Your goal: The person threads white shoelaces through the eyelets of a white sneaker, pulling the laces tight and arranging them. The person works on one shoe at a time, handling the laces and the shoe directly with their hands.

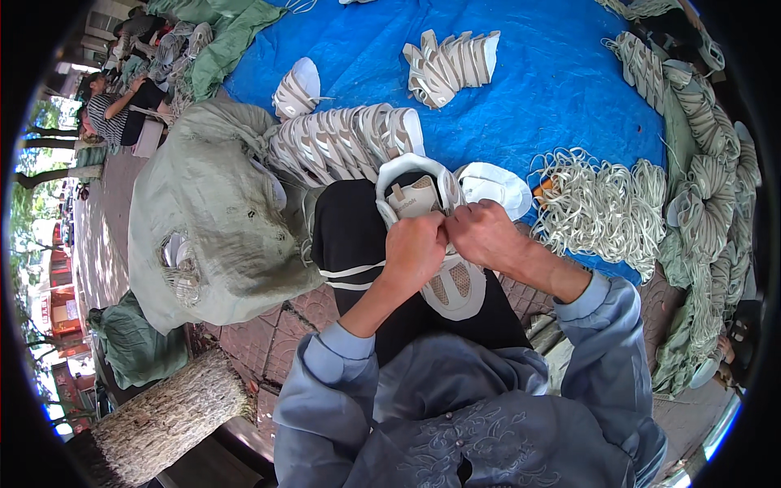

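A beige and white shoe upper (452, 302) lies across my dark-trousered thighs, its toe pointing toward me and its padded collar away. Both of my hands meet over its middle, closed, with thumbs and fingers pressed together. My left hand (415, 248) grips at the left side of the lacing area, and my right hand (486, 234) pinches beside it. Any lace between the fingertips is hidden. White laces (351, 275) hang across my left knee. Just beyond my right hand rests a white-soled piece (492, 189), next to a tangled heap of off-white laces (606, 207).
Stacked shoe uppers (342, 142) lie on the blue tarp (545, 98), with a smaller stack (452, 65) farther off. A bulging pale sack (215, 211) stands left. Bundled uppers (706, 187) line the right side. A person in stripes (110, 114) sits far left.
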Demonstrator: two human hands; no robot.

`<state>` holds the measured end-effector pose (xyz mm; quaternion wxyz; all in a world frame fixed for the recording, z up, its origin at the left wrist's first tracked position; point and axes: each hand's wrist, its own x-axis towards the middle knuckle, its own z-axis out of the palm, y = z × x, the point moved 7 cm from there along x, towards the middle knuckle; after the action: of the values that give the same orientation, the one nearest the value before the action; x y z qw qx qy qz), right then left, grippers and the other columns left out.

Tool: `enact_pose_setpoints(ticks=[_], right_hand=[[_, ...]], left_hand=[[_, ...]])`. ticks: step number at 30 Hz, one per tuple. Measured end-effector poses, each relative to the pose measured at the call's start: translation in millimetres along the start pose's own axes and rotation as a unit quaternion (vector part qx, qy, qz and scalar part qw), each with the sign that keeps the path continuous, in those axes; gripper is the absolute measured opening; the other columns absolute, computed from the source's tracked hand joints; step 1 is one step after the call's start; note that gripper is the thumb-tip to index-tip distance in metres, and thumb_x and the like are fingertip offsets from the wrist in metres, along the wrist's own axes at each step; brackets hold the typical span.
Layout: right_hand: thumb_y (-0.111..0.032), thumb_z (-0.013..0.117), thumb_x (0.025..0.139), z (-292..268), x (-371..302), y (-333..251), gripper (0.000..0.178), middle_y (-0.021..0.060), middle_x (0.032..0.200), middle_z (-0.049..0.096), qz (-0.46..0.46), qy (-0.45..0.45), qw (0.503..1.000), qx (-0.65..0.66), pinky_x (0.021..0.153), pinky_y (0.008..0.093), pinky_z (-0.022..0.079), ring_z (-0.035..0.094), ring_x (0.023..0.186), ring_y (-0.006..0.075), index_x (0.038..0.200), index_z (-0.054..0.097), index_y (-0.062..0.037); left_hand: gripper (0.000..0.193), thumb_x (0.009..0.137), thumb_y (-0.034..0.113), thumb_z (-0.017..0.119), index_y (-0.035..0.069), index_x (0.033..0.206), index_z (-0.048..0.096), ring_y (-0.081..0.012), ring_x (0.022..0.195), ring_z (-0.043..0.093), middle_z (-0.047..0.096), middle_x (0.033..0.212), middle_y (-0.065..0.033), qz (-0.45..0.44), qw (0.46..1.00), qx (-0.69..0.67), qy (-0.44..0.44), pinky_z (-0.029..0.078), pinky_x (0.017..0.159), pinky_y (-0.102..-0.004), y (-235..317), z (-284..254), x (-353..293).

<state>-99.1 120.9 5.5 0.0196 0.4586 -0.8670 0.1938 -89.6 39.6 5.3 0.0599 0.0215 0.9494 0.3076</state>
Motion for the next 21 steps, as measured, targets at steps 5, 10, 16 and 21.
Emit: enact_pose_setpoints(ticks=[5,10,16,21], right_hand=[[-0.007,0.062,0.062,11,-11,42,0.006,0.0077,0.063,0.054,0.09,0.03,0.949,0.301,0.052,0.0325,0.045,0.056,0.058,0.0256,0.066,0.056,-0.0064],[-0.006,0.064,0.06,7,-2,31,0.015,0.0056,0.067,0.053,0.1,0.021,0.941,0.324,0.058,0.0334,0.043,0.055,0.065,0.0235,0.07,0.054,-0.007],[-0.008,0.065,0.061,2,2,23,0.016,0.004,0.068,0.052,0.027,0.041,0.946,0.319,0.06,0.0337,0.043,0.052,0.067,0.0228,0.074,0.055,-0.007],[-0.01,0.065,0.061,-39,6,-46,0.013,0.0035,0.062,0.05,-0.059,0.128,0.953,0.268,0.056,0.0329,0.044,0.052,0.062,0.0223,0.072,0.058,-0.0081]], left_hand=[[0.011,0.071,0.011,0.053,0.002,0.07,0.06,-0.0353,0.063,0.057,0.057,0.065,-0.0181,0.009,0.996,0.028,-0.081,0.045,0.059,-0.0417,-5,16,10],[0.012,0.071,0.012,0.056,0.001,0.07,0.06,-0.0303,0.057,0.057,0.057,0.063,-0.0162,0.059,0.987,0.021,-0.146,0.045,0.054,-0.0363,-16,14,14],[0.009,0.08,0.007,0.053,-0.001,0.078,0.056,-0.0091,0.042,0.044,0.051,0.056,-0.0055,-0.16,0.858,-0.421,-0.247,0.033,0.038,-0.0221,-26,-59,-48],[0.014,0.083,0.012,0.056,-0.001,0.083,0.055,-0.0118,0.047,0.048,0.055,0.066,-0.0083,-0.015,0.705,-0.698,-0.124,0.037,0.041,-0.0206,4,-113,-83]])
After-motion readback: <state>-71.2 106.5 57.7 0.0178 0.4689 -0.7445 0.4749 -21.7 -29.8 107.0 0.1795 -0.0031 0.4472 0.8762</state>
